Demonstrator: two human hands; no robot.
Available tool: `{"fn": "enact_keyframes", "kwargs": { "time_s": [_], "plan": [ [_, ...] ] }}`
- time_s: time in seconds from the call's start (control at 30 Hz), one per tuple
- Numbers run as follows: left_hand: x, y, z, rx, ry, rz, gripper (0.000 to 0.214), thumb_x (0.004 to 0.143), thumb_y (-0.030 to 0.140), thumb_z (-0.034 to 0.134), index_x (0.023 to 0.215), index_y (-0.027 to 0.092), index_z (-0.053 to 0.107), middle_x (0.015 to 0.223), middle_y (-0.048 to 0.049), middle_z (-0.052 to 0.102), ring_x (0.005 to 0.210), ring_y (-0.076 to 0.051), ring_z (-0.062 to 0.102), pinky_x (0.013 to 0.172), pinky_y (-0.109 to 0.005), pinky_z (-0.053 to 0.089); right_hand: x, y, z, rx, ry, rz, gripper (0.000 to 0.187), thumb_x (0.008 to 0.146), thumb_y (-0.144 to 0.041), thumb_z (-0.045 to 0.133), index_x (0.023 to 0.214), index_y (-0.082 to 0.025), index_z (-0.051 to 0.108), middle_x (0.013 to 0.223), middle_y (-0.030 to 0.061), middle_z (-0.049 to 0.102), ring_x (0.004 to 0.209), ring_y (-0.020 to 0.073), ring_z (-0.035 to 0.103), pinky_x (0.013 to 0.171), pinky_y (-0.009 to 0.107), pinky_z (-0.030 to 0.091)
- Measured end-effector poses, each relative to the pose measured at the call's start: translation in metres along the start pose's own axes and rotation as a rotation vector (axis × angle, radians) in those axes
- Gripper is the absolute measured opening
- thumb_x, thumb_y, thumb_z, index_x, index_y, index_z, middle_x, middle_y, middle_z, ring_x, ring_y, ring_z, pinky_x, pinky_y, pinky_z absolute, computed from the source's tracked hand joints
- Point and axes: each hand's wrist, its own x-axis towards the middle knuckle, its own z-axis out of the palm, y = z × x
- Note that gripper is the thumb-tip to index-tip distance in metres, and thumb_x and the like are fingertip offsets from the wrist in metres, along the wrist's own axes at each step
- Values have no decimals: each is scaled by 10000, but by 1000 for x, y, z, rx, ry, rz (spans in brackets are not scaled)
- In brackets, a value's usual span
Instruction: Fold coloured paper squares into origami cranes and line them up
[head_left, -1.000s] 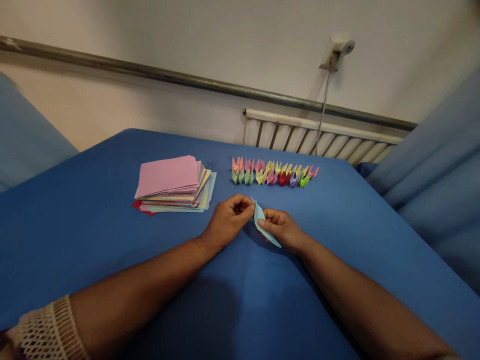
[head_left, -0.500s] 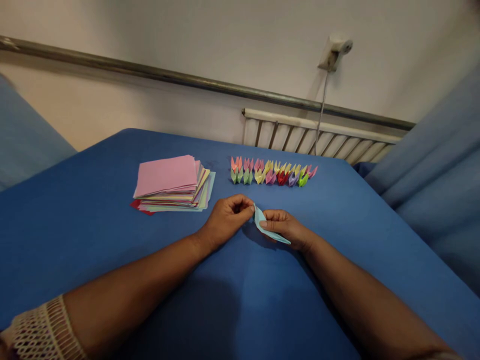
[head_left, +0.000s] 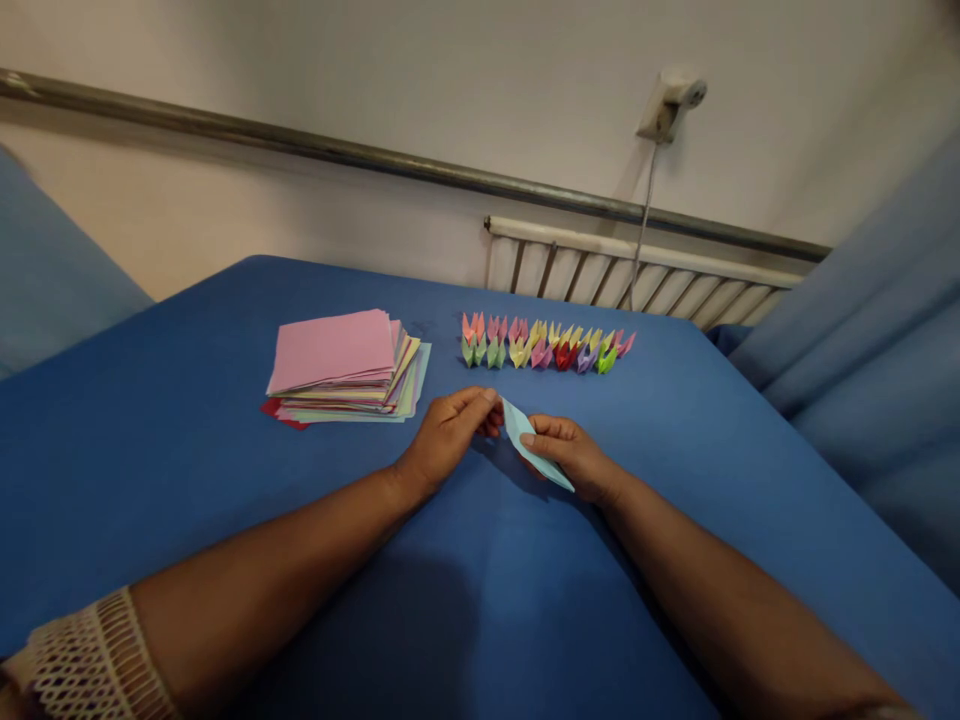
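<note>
A light blue folded paper (head_left: 541, 454) is held above the blue-covered table. My right hand (head_left: 574, 455) pinches its middle, thumb on top and fingers underneath. At the paper's upper left tip is my left hand (head_left: 454, 428), with thumb and index finger pressed together there; the other fingers are curled. Behind the hands stand two rows of small folded paper figures (head_left: 541, 354) in pink, yellow, green, red and purple. A thick stack of coloured paper sheets (head_left: 335, 350), pink on top, lies beyond my left hand.
The blue tablecloth (head_left: 187, 450) spreads under everything. A white radiator (head_left: 585, 262), a metal pipe (head_left: 390, 165) and a socket with a plug (head_left: 664, 105) are along the wall. Blue curtains (head_left: 885, 330) hang at the right, with blue fabric (head_left: 52, 270) at the left.
The folded paper has turned slightly, showing more of its flat face. My left thumb has shifted up toward the paper's tip, and my left fingers have re-curled beneath.
</note>
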Motion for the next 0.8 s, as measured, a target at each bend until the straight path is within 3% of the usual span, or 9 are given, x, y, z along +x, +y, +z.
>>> {"fn": "enact_keyframes", "kwargs": {
  "time_s": [0.13, 0.3, 0.67, 0.8],
  "plan": [
    [1, -4, 0, 81, -25, 37, 212, 747, 369, 652, 723, 161, 614, 674, 14, 572, 632, -118, 516, 621, -246, 419, -2, -4, 0, 10, -25, 4, 318, 708, -441, 716, 729, -160, 568, 490, -60, 516, 375, 49, 379, 386, 186, 261],
    [1, -6, 2, 5, -49, -13, 214, 761, 350, 630, 691, 157, 571, 644, 22, 542, 618, -109, 500, 617, -245, 408, 0, 2, -4, 15, -71, -28, 317, 718, -434, 719, 784, -154, 585, 542, -62, 520, 407, 44, 388, 409, 183, 275],
    [0, -6, 8, -33, 137, -4, 169, 774, 298, 596, 719, 181, 487, 639, 53, 510, 589, -94, 500, 588, -227, 421, 3, 4, 15, -99, 175, -201, 341, 663, -449, 755, 731, -183, 552, 551, -65, 523, 455, 60, 400, 444, 202, 283],
    [1, -7, 9, -113, 107, 5, 206, 705, 281, 670, 815, 178, 529, 732, 37, 564, 679, -103, 554, 684, -246, 461, 4, 6, 16, -95, 202, -213, 351, 666, -453, 753, 696, -188, 524, 549, -64, 528, 451, 60, 400, 445, 203, 298]
  ]
}}
